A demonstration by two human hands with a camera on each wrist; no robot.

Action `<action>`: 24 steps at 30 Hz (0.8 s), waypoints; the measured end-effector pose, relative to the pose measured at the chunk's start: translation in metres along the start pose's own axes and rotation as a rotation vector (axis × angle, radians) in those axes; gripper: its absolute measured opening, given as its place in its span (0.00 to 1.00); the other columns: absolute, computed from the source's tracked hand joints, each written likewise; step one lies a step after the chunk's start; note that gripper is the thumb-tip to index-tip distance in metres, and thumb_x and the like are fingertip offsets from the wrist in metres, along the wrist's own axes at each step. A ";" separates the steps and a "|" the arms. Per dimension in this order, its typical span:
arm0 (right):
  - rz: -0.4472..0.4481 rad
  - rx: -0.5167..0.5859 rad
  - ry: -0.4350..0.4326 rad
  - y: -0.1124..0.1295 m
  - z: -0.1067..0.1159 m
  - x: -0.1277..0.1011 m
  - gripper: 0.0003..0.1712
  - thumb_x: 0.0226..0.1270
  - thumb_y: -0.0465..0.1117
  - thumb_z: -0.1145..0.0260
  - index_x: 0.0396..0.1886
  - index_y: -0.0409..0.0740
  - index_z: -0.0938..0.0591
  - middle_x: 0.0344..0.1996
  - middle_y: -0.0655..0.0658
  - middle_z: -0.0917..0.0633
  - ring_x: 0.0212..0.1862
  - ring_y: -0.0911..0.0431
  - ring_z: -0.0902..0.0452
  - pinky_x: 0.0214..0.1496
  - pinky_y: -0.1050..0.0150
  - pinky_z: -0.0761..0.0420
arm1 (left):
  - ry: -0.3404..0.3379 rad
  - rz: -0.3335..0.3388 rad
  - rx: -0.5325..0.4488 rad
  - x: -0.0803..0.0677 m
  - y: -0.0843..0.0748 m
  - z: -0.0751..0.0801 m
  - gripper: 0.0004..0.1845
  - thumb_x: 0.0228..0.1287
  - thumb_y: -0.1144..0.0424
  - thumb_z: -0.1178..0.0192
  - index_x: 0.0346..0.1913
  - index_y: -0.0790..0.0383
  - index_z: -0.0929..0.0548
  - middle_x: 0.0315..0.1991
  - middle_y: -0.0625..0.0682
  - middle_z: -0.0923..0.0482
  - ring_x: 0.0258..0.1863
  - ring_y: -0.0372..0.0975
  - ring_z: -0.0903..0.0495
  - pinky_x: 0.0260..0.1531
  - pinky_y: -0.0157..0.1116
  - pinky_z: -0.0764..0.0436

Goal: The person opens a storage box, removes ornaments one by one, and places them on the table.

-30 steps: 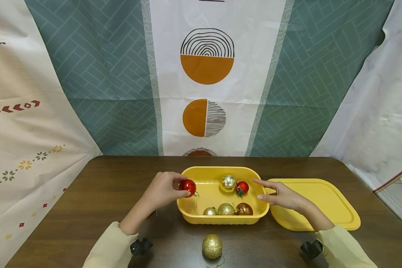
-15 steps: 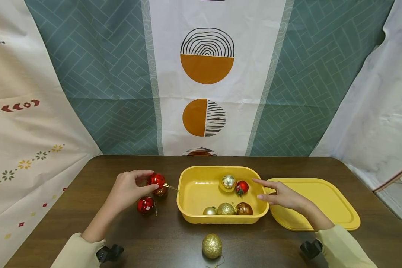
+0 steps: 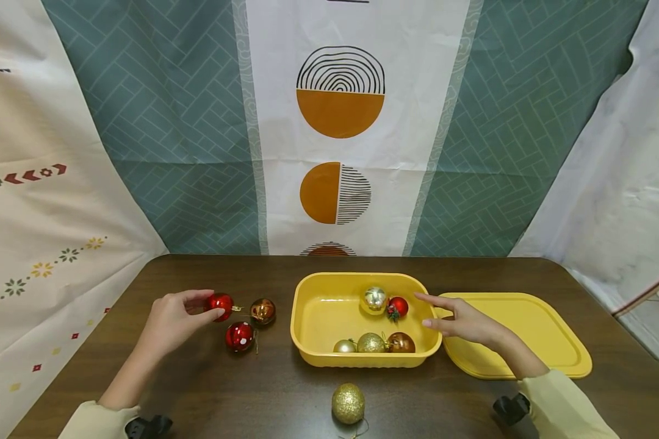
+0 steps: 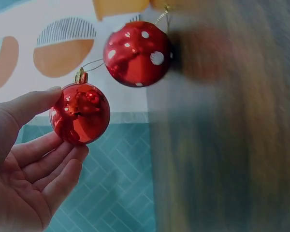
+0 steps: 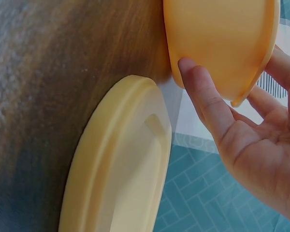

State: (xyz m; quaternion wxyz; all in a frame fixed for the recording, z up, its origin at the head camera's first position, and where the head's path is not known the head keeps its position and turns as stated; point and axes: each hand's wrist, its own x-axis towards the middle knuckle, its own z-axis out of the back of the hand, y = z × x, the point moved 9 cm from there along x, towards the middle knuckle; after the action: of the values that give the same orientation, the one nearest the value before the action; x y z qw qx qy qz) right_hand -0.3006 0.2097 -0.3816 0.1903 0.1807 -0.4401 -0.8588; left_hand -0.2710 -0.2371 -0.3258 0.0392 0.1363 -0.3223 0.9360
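My left hand (image 3: 176, 320) pinches a shiny red bauble (image 4: 82, 113) between thumb and fingertips, its gold cap and loop uppermost in the left wrist view. Close by on the table lie a white-dotted red bauble (image 3: 239, 336) and a copper bauble (image 3: 262, 311). My right hand (image 3: 464, 322) holds the right end of the yellow container (image 3: 329, 361), thumb and index finger over the rim. In the right wrist view, its other fingers (image 5: 203, 89) lie along the outer wall. Inside the container are a silvery-gold bauble (image 3: 374, 299), a small red one (image 3: 398, 308) and several others.
A yellow lid (image 3: 532, 332) lies flat right of the container, partly under my right forearm. One gold glitter bauble (image 3: 348, 403) sits on the dark wooden table (image 3: 274, 390) in front of the container. Patterned cloths (image 3: 198, 183) hang behind and at both sides.
My left hand has carried the red bauble leftward from over the container's left end, past the copper bauble, to the left side of the table. The right hand has stayed at the container.
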 end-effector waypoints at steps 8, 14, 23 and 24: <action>0.004 0.009 0.005 0.000 -0.001 -0.001 0.37 0.63 0.46 0.39 0.68 0.37 0.40 0.64 0.25 0.43 0.54 0.43 0.29 0.47 0.53 0.22 | 0.052 0.029 0.075 -0.002 0.015 -0.007 0.24 0.47 0.55 0.30 0.43 0.70 0.18 0.34 0.61 0.17 0.34 0.49 0.19 0.29 0.40 0.24; 0.011 0.022 0.008 -0.002 -0.001 0.000 0.37 0.63 0.46 0.39 0.68 0.37 0.41 0.64 0.24 0.44 0.55 0.41 0.30 0.47 0.52 0.22 | 0.119 0.048 0.079 0.000 0.022 -0.021 0.24 0.46 0.55 0.30 0.42 0.71 0.18 0.35 0.61 0.17 0.35 0.49 0.19 0.31 0.42 0.23; 0.004 0.011 0.005 -0.003 -0.001 0.000 0.37 0.63 0.47 0.39 0.68 0.38 0.40 0.64 0.24 0.44 0.55 0.42 0.30 0.47 0.53 0.22 | 0.138 0.053 0.082 0.006 0.026 -0.031 0.22 0.47 0.58 0.31 0.42 0.72 0.18 0.36 0.63 0.18 0.35 0.50 0.20 0.32 0.43 0.22; 0.004 0.009 0.003 -0.003 0.000 0.000 0.37 0.63 0.47 0.39 0.68 0.38 0.40 0.64 0.24 0.44 0.54 0.43 0.30 0.47 0.53 0.22 | 0.140 0.055 0.082 0.007 0.027 -0.032 0.22 0.47 0.58 0.31 0.42 0.72 0.18 0.37 0.63 0.18 0.35 0.50 0.20 0.32 0.44 0.21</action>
State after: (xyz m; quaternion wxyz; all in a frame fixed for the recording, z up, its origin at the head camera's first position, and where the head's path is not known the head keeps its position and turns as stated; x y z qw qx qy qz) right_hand -0.3009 0.2109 -0.3838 0.1918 0.1821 -0.4437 -0.8562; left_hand -0.2893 -0.2389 -0.3637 0.0305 0.0630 -0.2840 0.9563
